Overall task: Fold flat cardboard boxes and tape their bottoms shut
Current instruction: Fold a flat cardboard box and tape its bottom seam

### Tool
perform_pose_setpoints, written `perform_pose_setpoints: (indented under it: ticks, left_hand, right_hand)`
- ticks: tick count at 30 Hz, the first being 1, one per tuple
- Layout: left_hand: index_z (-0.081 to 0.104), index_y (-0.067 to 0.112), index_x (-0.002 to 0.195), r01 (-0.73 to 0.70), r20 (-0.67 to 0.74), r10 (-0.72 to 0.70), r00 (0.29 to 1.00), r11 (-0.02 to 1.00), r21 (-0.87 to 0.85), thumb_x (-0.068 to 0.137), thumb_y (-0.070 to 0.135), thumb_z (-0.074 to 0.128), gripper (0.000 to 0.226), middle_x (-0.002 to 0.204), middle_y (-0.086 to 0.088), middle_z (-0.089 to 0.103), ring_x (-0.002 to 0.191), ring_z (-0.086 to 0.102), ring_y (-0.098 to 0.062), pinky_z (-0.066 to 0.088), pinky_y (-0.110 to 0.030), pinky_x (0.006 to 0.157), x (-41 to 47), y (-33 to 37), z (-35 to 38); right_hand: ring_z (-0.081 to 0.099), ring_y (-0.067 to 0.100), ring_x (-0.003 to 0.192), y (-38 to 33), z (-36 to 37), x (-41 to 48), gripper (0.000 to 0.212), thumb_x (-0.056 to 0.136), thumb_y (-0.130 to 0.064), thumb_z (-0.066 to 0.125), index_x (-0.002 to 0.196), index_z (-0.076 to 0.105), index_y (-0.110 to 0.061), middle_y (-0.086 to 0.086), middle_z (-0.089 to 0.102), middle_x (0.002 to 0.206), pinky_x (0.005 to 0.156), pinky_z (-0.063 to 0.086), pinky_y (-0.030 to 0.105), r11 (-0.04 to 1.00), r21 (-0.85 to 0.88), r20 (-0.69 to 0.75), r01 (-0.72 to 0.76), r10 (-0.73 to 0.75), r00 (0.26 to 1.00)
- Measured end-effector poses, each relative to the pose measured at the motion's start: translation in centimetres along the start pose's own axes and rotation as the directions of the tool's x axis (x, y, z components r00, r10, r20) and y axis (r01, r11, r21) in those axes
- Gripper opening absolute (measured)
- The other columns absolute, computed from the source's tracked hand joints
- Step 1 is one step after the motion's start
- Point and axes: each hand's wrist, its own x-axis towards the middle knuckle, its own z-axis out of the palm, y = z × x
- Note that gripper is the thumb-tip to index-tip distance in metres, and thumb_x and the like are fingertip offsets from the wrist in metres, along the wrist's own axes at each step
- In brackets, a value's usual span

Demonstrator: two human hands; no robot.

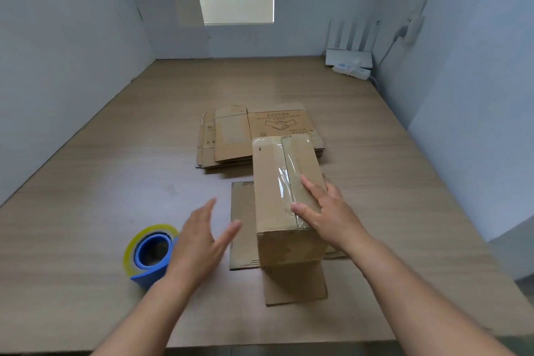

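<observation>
While the box (pixel 284 196) is lying taped side up, long axis toward 12 o'clock, the right hand (pixel 326 211) is pressing it flat-fingered. At its 9 o'clock, the left hand (pixel 199 240) is hovering spread, empty.

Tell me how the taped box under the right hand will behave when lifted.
Probably light for its size: the box looks like empty folded cardboard. Its loose flaps, spread on the table, will likely flop when raised. The glossy tape strip under the right hand may be slippery.

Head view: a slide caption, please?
Right hand rests on the taped box while the left hand hovers beside the tape roll.
</observation>
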Motion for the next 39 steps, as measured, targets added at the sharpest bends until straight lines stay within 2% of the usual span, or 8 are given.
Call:
perform_pose_setpoints:
  ticks: [3,8,15,21,26,32,36,39]
  left_hand:
    - [0.039,0.01,0.139,0.241,-0.136,-0.208,0.968,0.922,0.303,0.08,0.065,0.057,0.083,0.137,-0.011,0.048,0.125,0.046,-0.028,0.042,-0.041,0.099,-0.3,-4.0,-1.0]
    - [0.046,0.011,0.117,0.359,-0.025,-0.417,0.909,0.748,0.558,0.072,0.076,0.056,0.08,0.108,-0.003,0.061,0.092,0.06,-0.02,0.046,-0.029,0.066,-0.3,-5.8,-0.5]
    - [0.057,0.016,0.099,0.416,0.027,-0.484,0.875,0.777,0.472,0.073,0.066,0.065,0.057,0.087,0.002,0.062,0.079,0.059,-0.018,0.04,-0.027,0.058,2.3,-6.9,-1.1]
    - [0.058,0.021,0.087,0.331,0.081,-0.355,0.931,0.917,0.222,0.073,0.062,0.068,0.044,0.082,0.002,0.06,0.073,0.057,-0.015,0.045,-0.03,0.061,3.1,-5.9,-3.8]
    - [0.064,0.031,0.087,0.115,0.176,-0.078,0.981,0.971,-0.211,0.065,0.052,0.081,0.035,0.082,0.006,0.066,0.076,0.062,-0.012,0.046,-0.023,0.058,2.7,-0.4,-7.5]
    - [0.067,0.031,0.099,-0.104,0.333,0.246,0.91,0.915,-0.391,0.059,0.044,0.077,0.043,0.091,0.011,0.071,0.081,0.066,-0.007,0.051,-0.016,0.062,1.0,4.8,-10.0]
    - [0.065,0.033,0.099,-0.143,0.376,0.297,0.878,0.912,-0.385,0.063,0.048,0.083,0.043,0.092,0.017,0.07,0.083,0.066,-0.006,0.051,-0.014,0.062,0.7,6.0,-9.5]
    - [0.063,0.036,0.096,-0.136,0.393,0.286,0.874,0.92,-0.366,0.062,0.051,0.077,0.04,0.089,0.023,0.068,0.082,0.065,-0.001,0.049,-0.013,0.06,0.8,6.5,-9.1]
  right_hand:
    - [0.025,0.021,0.142,-0.2,0.0,0.0,0.066,0.085,-0.058,0.056,0.143,0.028,-0.049,0.006,0.018,0.156,0.115,0.027,0.038,1.0,0.011,-0.002,-0.004,0.004,1.0]
    - [0.03,0.019,0.139,-0.3,-0.3,-0.1,0.065,0.085,-0.053,0.06,0.143,0.031,-0.046,0.005,0.025,0.152,0.114,0.027,0.034,0.999,0.04,-0.008,-0.006,0.006,1.0]
    - [0.03,0.019,0.139,-0.5,-0.4,-0.2,0.064,0.086,-0.052,0.06,0.143,0.032,-0.045,0.005,0.027,0.15,0.114,0.026,0.032,1.0,0.025,-0.001,-0.018,0.018,1.0]
    - [0.028,0.02,0.139,-0.9,-0.7,-0.4,0.065,0.086,-0.053,0.058,0.144,0.031,-0.043,0.003,0.026,0.151,0.112,0.023,0.027,1.0,0.014,0.017,-0.024,0.024,1.0]
    - [0.011,0.023,0.144,-3.4,-2.4,-0.5,0.067,0.088,-0.06,0.048,0.146,0.035,-0.029,0.002,0.011,0.159,0.116,0.012,0.039,0.965,-0.253,-0.076,0.068,-0.09,0.993]
    - [0.046,0.0,0.121,-8.6,-4.0,-2.1,0.063,0.08,-0.053,0.065,0.136,0.048,-0.03,-0.011,0.05,0.133,0.1,0.042,0.025,0.919,0.32,0.045,0.232,-0.259,0.965]
    - [0.063,0.002,0.094,-9.6,-4.2,-2.9,0.026,0.088,-0.019,0.064,0.115,0.064,-0.016,0.0,0.067,0.105,0.08,0.051,0.018,0.832,0.504,0.074,0.233,-0.311,0.948]
    - [0.065,0.008,0.093,-9.2,-4.6,-3.8,0.017,0.089,-0.023,0.06,0.103,0.068,-0.019,0.0,0.071,0.099,0.081,0.051,0.02,0.765,0.579,0.036,0.282,-0.37,0.928]
